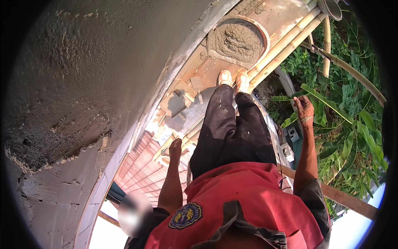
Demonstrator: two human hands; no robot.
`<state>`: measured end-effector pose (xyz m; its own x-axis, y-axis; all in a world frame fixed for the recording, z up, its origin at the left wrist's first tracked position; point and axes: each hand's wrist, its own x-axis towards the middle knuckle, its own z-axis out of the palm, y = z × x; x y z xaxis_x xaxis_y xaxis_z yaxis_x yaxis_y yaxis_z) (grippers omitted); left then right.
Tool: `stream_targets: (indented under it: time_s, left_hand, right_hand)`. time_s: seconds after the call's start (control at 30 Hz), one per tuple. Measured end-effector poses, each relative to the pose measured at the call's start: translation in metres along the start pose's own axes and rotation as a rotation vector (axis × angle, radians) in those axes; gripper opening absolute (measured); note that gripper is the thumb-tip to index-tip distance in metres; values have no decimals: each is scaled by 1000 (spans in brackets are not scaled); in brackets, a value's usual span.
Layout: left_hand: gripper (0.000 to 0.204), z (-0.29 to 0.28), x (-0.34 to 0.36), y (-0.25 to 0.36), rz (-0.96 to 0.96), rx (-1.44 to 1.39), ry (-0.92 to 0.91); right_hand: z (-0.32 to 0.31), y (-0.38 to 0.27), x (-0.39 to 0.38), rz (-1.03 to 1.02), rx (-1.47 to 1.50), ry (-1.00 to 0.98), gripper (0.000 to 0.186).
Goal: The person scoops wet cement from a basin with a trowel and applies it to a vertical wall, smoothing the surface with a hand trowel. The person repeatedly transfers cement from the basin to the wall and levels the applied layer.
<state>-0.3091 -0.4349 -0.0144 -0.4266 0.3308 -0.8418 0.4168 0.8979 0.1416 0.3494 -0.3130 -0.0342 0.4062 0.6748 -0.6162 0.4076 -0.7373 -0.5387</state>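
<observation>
My left hand (175, 150) hangs low beside my left thigh, between my dark trousers and the plastered wall (70, 108). Its fingers are foreshortened and partly hidden, and no tool shows in it. Held out to the right, in front of green leaves, is my right hand (304, 111), smeared with mortar. Its fingers are loosely bent and apart, with nothing seen between them. Beyond my shoes (225, 78), a round tub (266, 35) holds wet grey mortar (238, 41). A grey flat-faced block or tool (176, 103) lies on the boards to the left.
I stand on a narrow plank platform (209, 68) edged by bamboo poles (286, 43) on the right. A small bucket (331, 9) sits at the upper right. Below lie red roofing sheets (139, 166); dense plants (352, 99) grow on the right. Wood scraps (197, 83) lie near my feet.
</observation>
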Motion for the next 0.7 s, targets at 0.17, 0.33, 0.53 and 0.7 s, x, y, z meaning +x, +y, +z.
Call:
stream_targets:
  time_s: [0.17, 0.33, 0.53, 0.7]
  left_hand:
    - [35, 24, 60, -18, -28, -25, -98]
    - [35, 91, 213, -52, -148, -69, -180]
    - [54, 140, 362, -171, -352, 52, 13]
    - [85, 147, 430, -268, -600, 10, 204]
  right_hand:
    - [128, 10, 24, 11, 126, -164, 21]
    - [364, 44, 46, -152, -174, -520, 38]
    - [642, 115, 10, -507, -216, -572, 23]
    - [754, 104, -14, -425, -90, -553, 30]
